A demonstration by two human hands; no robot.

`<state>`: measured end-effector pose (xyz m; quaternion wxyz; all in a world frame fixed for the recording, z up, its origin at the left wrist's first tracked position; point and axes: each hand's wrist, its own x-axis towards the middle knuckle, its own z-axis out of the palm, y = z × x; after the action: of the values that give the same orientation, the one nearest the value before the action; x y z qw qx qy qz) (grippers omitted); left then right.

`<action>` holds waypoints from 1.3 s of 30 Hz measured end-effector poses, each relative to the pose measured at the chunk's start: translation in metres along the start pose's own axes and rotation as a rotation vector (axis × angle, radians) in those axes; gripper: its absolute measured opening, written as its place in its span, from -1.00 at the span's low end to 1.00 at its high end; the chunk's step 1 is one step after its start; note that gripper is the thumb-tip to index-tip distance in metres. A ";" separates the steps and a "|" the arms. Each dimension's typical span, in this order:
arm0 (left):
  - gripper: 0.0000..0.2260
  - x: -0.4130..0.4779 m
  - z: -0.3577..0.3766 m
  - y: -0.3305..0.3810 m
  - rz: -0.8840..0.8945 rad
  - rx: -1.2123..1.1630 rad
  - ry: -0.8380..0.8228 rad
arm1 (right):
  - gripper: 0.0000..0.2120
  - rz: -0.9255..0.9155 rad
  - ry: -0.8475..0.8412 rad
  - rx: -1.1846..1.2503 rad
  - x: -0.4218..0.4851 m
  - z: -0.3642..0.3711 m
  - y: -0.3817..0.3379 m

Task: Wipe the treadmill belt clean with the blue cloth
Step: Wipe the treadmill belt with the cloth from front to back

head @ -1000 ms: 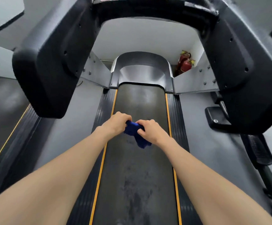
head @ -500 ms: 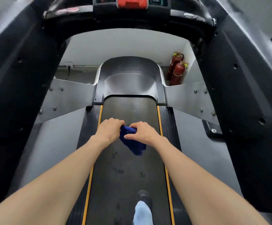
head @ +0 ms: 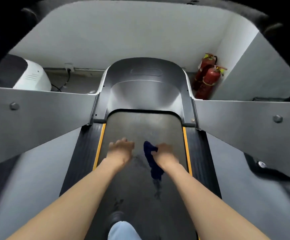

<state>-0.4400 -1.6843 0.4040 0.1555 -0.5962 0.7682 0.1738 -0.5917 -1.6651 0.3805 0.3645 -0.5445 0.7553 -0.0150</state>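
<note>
Where a dark shoe (head: 115, 217) stands on the treadmill belt (head: 140, 129), both forearms reach forward above it. The left hand (head: 121, 151) hovers with fingers loosely spread, holding nothing. The right hand (head: 163, 153) grips the blue cloth (head: 152, 164), which hangs bunched over the belt's middle. Beyond the grey motor cover (head: 146, 90) stand two red fire extinguishers (head: 208, 80), their labels too blurred to read.

The belt (head: 144, 129) runs up the centre of the frame to the motor cover (head: 146, 94). Over it, the left hand (head: 120, 150) sits left of the cloth (head: 153, 168), with the right hand (head: 165, 154) touching its right side. Two extinguishers (head: 208, 80) stand upper right.
</note>
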 end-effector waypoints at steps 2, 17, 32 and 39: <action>-0.67 0.034 0.035 -0.006 0.051 0.070 -0.055 | -0.75 0.039 0.000 -0.004 0.036 0.029 0.017; -0.67 0.345 0.209 -0.049 0.097 0.246 0.104 | -0.78 0.073 0.359 0.114 0.350 0.126 0.151; -0.64 0.396 0.210 -0.149 -0.157 -0.058 0.072 | -0.77 -0.083 0.392 -0.014 0.454 0.094 0.062; -0.67 0.396 0.257 -0.174 -0.233 -0.156 -0.003 | -0.47 -0.145 0.138 -0.380 0.499 0.186 0.062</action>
<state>-0.3578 -1.9487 -0.0161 0.1289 -0.6915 0.6776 0.2146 -0.6068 -1.9863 -0.0485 0.2007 -0.6540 0.7265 0.0645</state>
